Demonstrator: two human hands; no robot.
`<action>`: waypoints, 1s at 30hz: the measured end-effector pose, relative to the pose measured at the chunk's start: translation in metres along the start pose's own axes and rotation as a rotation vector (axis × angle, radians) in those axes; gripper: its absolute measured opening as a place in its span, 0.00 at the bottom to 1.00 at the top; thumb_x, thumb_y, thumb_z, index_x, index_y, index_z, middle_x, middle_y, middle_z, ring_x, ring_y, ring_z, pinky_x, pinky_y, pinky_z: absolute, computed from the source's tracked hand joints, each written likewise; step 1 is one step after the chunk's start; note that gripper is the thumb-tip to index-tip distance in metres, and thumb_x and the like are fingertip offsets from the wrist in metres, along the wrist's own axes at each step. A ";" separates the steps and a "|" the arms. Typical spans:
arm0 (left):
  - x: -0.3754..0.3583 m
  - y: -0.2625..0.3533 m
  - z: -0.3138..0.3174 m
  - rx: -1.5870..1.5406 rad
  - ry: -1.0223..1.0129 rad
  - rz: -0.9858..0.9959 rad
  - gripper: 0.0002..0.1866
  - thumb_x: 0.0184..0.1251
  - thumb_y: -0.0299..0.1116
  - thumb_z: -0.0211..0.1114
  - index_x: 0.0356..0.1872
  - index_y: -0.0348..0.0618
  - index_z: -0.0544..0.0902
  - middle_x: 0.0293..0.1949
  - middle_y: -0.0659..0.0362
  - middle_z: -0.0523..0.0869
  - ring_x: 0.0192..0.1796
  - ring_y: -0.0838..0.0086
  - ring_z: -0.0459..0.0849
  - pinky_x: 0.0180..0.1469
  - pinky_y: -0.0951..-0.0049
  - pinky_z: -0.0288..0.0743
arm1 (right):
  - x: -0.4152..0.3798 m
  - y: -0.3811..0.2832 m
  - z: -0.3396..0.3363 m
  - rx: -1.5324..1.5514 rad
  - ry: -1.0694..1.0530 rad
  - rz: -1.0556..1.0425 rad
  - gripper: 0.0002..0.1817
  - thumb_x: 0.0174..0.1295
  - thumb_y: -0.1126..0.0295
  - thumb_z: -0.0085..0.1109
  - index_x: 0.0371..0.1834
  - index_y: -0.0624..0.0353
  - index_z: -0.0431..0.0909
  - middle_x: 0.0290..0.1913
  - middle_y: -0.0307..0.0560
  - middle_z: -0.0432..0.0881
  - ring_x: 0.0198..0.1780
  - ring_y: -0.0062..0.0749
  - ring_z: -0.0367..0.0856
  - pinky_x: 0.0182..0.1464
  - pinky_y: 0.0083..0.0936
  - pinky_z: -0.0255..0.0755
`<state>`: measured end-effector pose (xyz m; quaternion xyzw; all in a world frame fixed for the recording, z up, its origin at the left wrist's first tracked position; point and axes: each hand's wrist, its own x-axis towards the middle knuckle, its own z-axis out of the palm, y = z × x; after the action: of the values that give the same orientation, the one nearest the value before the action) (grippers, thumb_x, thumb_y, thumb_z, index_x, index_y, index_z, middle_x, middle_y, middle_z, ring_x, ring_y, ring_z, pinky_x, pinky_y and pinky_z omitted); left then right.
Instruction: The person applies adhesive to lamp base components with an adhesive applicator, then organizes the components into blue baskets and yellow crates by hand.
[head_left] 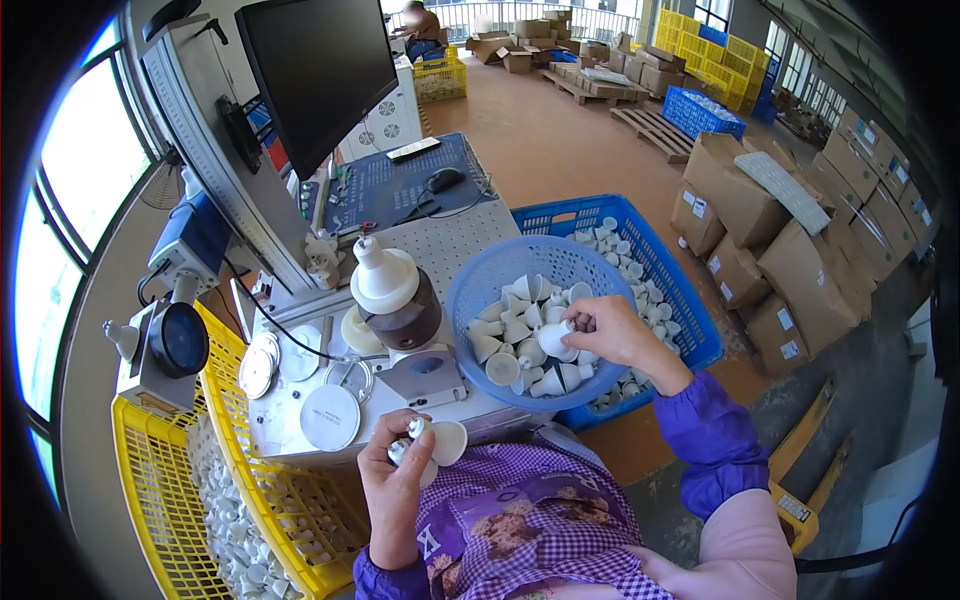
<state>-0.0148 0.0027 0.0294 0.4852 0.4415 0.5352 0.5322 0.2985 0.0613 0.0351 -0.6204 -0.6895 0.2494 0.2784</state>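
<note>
My left hand [390, 478] is closed around a pair of white cone-shaped bulb housings [450, 442], close to my apron at the bench's front edge. Over the round blue basket [462, 310], my right hand [612, 330] pinches the narrow end of another white bulb housing [556, 341], its wide part pointing left and down. Many similar housings [516, 330] lie jumbled in that basket. Left of it, a larger white cone-shaped piece [385, 280] sits upright on a dark round fixture [405, 322].
A blue crate [700, 335] with more housings stands under the basket's right side. Yellow crates [165, 470] hold white parts at lower left. A monitor [318, 75] and lens unit [180, 340] flank the bench. Cartons [825, 270] are stacked right; a person [424, 30] sits far back.
</note>
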 end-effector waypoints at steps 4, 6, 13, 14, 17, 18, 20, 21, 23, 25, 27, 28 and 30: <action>-0.003 0.001 0.003 0.006 -0.027 -0.008 0.07 0.58 0.26 0.67 0.35 0.37 0.81 0.38 0.62 0.81 0.42 0.79 0.75 0.49 0.77 0.66 | 0.012 0.011 0.016 -0.045 0.062 0.006 0.15 0.45 0.71 0.68 0.36 0.65 0.81 0.22 0.47 0.81 0.24 0.30 0.79 0.30 0.25 0.71; -0.003 0.001 0.001 0.020 -0.029 0.014 0.06 0.58 0.26 0.67 0.35 0.37 0.81 0.38 0.62 0.81 0.42 0.79 0.75 0.49 0.77 0.66 | 0.018 0.017 0.022 -0.054 0.072 -0.017 0.15 0.43 0.70 0.68 0.34 0.66 0.80 0.22 0.48 0.81 0.24 0.33 0.80 0.29 0.27 0.72; 0.004 0.015 0.005 0.137 0.022 0.157 0.08 0.56 0.25 0.69 0.35 0.35 0.82 0.45 0.57 0.79 0.47 0.74 0.76 0.52 0.74 0.68 | 0.023 0.033 0.031 0.169 -0.014 0.047 0.17 0.45 0.71 0.69 0.39 0.66 0.81 0.23 0.45 0.81 0.24 0.26 0.78 0.30 0.23 0.71; 0.011 0.013 0.002 0.154 0.022 0.207 0.10 0.54 0.26 0.71 0.37 0.36 0.83 0.51 0.54 0.76 0.50 0.72 0.75 0.53 0.72 0.68 | 0.023 0.037 0.033 0.181 -0.041 0.071 0.18 0.46 0.71 0.69 0.41 0.66 0.81 0.24 0.44 0.81 0.25 0.24 0.78 0.30 0.22 0.71; 0.027 0.039 0.008 0.239 0.033 0.435 0.12 0.53 0.27 0.72 0.39 0.37 0.84 0.55 0.53 0.73 0.51 0.71 0.74 0.54 0.71 0.68 | 0.018 0.036 0.032 0.283 -0.020 0.083 0.18 0.47 0.73 0.69 0.43 0.65 0.81 0.25 0.42 0.81 0.26 0.22 0.77 0.30 0.21 0.70; 0.032 0.046 0.009 0.243 0.047 0.441 0.12 0.53 0.27 0.72 0.39 0.37 0.84 0.55 0.53 0.73 0.51 0.71 0.74 0.54 0.71 0.68 | 0.016 0.036 0.030 0.283 -0.028 0.069 0.18 0.47 0.73 0.69 0.43 0.65 0.81 0.25 0.42 0.81 0.26 0.22 0.77 0.30 0.21 0.70; 0.042 0.057 0.011 0.257 0.046 0.498 0.13 0.53 0.28 0.72 0.40 0.37 0.84 0.58 0.53 0.71 0.51 0.70 0.74 0.55 0.70 0.68 | 0.014 0.033 0.028 0.334 0.031 0.099 0.17 0.48 0.74 0.68 0.43 0.66 0.81 0.26 0.41 0.81 0.27 0.20 0.77 0.31 0.20 0.71; 0.045 0.063 0.012 0.260 0.055 0.504 0.13 0.53 0.28 0.72 0.40 0.37 0.84 0.58 0.53 0.71 0.51 0.70 0.74 0.55 0.70 0.68 | 0.012 0.030 0.027 0.335 0.027 0.088 0.17 0.48 0.74 0.68 0.43 0.66 0.81 0.26 0.41 0.81 0.27 0.20 0.77 0.31 0.20 0.71; 0.052 0.073 0.015 0.332 0.051 0.550 0.13 0.53 0.30 0.73 0.39 0.37 0.85 0.58 0.52 0.71 0.49 0.70 0.74 0.54 0.70 0.69 | 0.008 0.023 0.023 0.403 0.079 0.089 0.16 0.50 0.74 0.68 0.43 0.67 0.81 0.26 0.40 0.82 0.27 0.19 0.77 0.31 0.19 0.71; 0.064 0.085 0.019 0.321 0.052 0.515 0.14 0.52 0.33 0.74 0.38 0.36 0.85 0.59 0.50 0.69 0.52 0.68 0.74 0.53 0.70 0.71 | 0.005 0.014 0.017 0.443 0.099 0.081 0.16 0.50 0.75 0.68 0.43 0.67 0.81 0.28 0.40 0.82 0.29 0.19 0.77 0.32 0.18 0.71; 0.081 0.092 0.019 0.372 0.054 0.478 0.16 0.52 0.35 0.74 0.38 0.35 0.85 0.60 0.49 0.68 0.57 0.64 0.74 0.51 0.67 0.75 | 0.005 0.009 0.016 0.480 0.116 0.073 0.15 0.51 0.75 0.68 0.42 0.67 0.81 0.30 0.41 0.82 0.30 0.18 0.77 0.32 0.17 0.71; 0.090 0.097 0.020 0.350 0.009 0.420 0.18 0.53 0.38 0.74 0.39 0.33 0.84 0.60 0.47 0.68 0.58 0.60 0.75 0.49 0.65 0.78 | 0.006 0.007 0.016 0.505 0.170 -0.038 0.14 0.51 0.75 0.68 0.42 0.66 0.81 0.33 0.41 0.82 0.32 0.18 0.78 0.33 0.17 0.71; 0.106 0.108 0.023 0.420 -0.035 0.397 0.19 0.54 0.38 0.73 0.40 0.32 0.84 0.59 0.45 0.69 0.56 0.60 0.77 0.49 0.65 0.78 | 0.008 -0.002 0.015 0.528 0.222 -0.153 0.14 0.52 0.75 0.68 0.42 0.65 0.80 0.36 0.42 0.82 0.33 0.18 0.78 0.34 0.17 0.71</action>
<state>-0.0035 0.1030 0.1445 0.6709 0.4296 0.5175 0.3124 0.2860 0.0694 0.0265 -0.4964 -0.6106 0.3290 0.5220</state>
